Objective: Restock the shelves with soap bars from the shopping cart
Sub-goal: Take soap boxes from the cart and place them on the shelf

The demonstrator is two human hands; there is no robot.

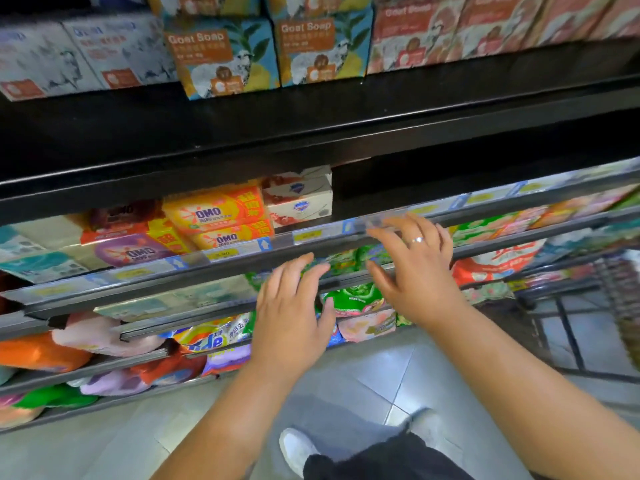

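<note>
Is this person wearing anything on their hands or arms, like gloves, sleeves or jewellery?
No gloves: the left hand and right hand are bare, and no sleeves show. The only item worn there is a slim silvery ring on a right-hand finger.

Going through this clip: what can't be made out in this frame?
Head view only.
Shopping cart: cut off by the right edge, blurred; contents unseen.
Price labels: too blurred to read.
Shelf gap beside the white soap boxes: lost in shadow.
Green packets: partly hidden behind the left hand and right hand.
</note>
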